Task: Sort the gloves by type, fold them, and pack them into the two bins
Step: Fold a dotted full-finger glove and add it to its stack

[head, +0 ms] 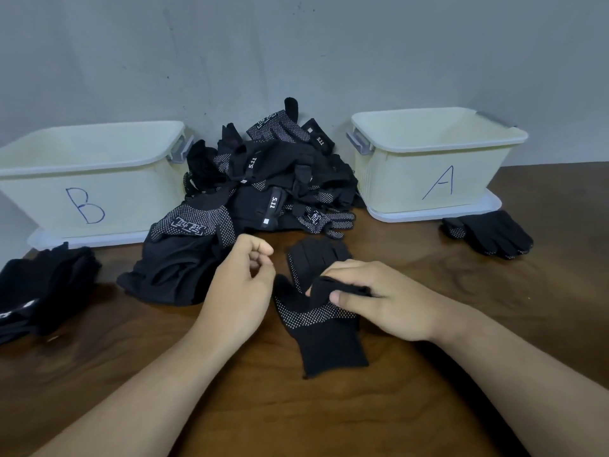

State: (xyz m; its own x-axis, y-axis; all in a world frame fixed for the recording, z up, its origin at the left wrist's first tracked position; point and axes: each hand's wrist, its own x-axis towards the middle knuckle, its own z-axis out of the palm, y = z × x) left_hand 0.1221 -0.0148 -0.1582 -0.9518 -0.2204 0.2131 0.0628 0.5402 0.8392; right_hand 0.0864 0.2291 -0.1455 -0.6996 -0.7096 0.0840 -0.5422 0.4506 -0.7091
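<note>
Directly in front of the person, a black knit glove with white grip dots point(318, 328) lies flat on the brown wooden table point(329, 413), cuff toward the near edge and fingers pointing away. The right hand point(372, 300) lies over the glove's right side and pinches a raised fold of its black fabric between thumb and fingers. The left hand point(244, 285) hangs just left of the glove, beside its thumb. Its fingers are curled in toward the thumb with nothing visible in them, and whether it touches the glove cannot be told.

Beyond the hands, a heap of black gloves point(273, 179) sits against the grey wall, between the two bins. Several gloves in it carry small black tabs reading "5.11" in white. Others are dotted and bear a white block logo too small to read.

At the far left stands a cream plastic bin point(131, 199) with "B" handwritten in blue on its front. A matching cream bin point(395, 179) at the far right is marked "A". Each has grey handle clips and rests on a pale translucent lid.

A small stack of black dotted gloves point(491, 237) lies just in front of bin A. A darker stack of black gloves point(43, 285) lies at the left edge, in front of bin B.
</note>
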